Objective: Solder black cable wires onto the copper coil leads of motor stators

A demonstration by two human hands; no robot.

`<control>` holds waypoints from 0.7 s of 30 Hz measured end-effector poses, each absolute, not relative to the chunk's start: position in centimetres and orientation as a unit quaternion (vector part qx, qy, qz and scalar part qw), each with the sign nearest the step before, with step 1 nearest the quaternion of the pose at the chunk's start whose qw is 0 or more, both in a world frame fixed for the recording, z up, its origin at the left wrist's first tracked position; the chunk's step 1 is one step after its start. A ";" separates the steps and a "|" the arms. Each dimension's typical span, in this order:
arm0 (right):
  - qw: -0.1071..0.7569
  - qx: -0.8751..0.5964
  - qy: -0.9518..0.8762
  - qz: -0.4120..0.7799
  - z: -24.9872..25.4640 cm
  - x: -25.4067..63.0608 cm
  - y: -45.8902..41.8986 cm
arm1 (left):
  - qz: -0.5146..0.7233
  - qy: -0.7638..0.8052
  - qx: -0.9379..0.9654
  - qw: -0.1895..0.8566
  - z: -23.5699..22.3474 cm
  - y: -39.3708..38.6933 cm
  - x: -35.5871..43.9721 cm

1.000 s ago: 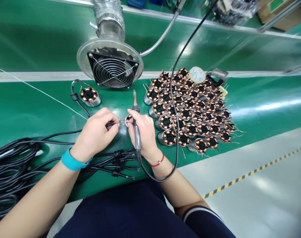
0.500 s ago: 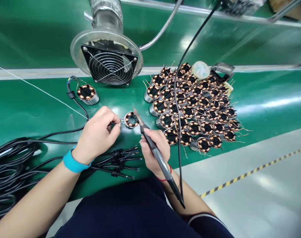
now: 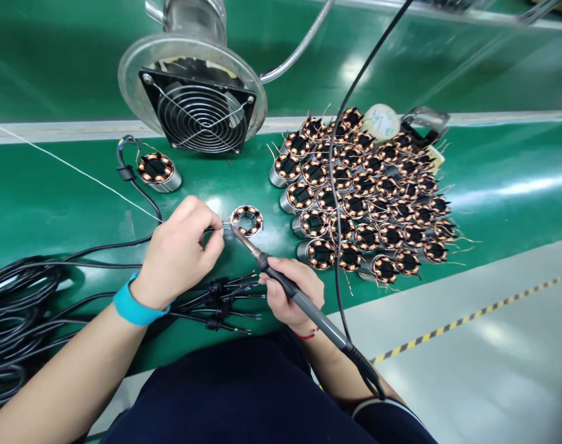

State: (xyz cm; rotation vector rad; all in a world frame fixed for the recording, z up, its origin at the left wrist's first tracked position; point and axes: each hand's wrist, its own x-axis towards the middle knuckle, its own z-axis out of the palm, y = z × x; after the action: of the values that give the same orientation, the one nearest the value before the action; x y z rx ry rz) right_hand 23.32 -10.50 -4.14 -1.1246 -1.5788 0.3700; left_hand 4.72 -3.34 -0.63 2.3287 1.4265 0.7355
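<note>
My left hand (image 3: 183, 246) is closed in a pinch on the end of a black cable (image 3: 123, 245), beside a motor stator (image 3: 247, 221) with copper windings. A thin pale strand (image 3: 77, 171) also runs into this hand; the fingertips hide how it is gripped. In my right hand (image 3: 294, 290) is a soldering iron (image 3: 303, 302), held like a pen. Its tip lies at the stator's left edge, close to the left fingertips, where fine wires show. Whether the tip touches them is too small to tell.
Many wound stators (image 3: 355, 203) stand grouped at right, with the iron's black cord (image 3: 338, 246) hanging across them. A fan extractor (image 3: 204, 117) is behind my hands. One stator with a cable (image 3: 158, 172) stands at left. Coiled black cables (image 3: 21, 308) and stripped cable ends (image 3: 220, 302) lie nearer me.
My right hand has tilted the soldering iron, bringing its tip down and left from above the stator to its left edge. The left hand stays pinched in nearly the same place. The view has shifted slightly.
</note>
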 end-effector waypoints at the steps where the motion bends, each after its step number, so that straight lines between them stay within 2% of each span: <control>1: 0.554 -0.473 -0.667 0.157 -4.2 23.3 -10.5 | 0.256 0.498 0.814 0.153 -0.7 -3.3 4.7; 21: 0.564 -0.478 -0.649 0.179 -4.3 23.3 -10.8 | 0.260 0.476 0.832 0.116 -0.8 -3.2 4.6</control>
State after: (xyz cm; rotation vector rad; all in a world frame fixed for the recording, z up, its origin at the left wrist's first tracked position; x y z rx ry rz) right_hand 23.34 -10.82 -4.29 -1.1254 -1.5266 0.4208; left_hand 4.65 -3.24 -0.84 2.4371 1.3945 0.7610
